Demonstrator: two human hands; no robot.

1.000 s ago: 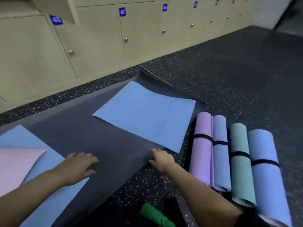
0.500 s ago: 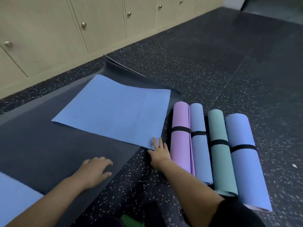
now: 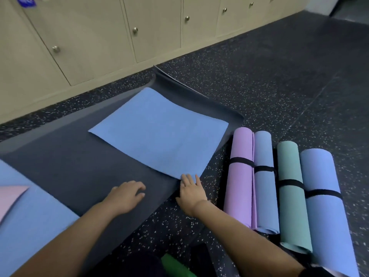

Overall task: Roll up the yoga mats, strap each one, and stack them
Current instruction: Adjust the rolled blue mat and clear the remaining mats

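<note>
The flat blue mat (image 3: 159, 132) lies at the right end of the dark mat (image 3: 69, 166). The right hand (image 3: 191, 191) touches its near corner with straight fingers; the left hand (image 3: 126, 196) rests relaxed on the dark mat.

The right hand (image 3: 190, 191) lies flat, its straight fingers (image 3: 187, 177) touching the near corner of a blue mat (image 3: 159, 132). This is spread over a dark grey mat (image 3: 79, 172) on the speckled floor (image 3: 279, 76). The left hand (image 3: 127, 194) rests on the dark grey mat. To the right, side by side, lie four strapped rolls: a purple roll (image 3: 240, 176), a slim blue roll (image 3: 264, 188), a green roll (image 3: 292, 206) and a thick blue roll (image 3: 325, 216).
</note>
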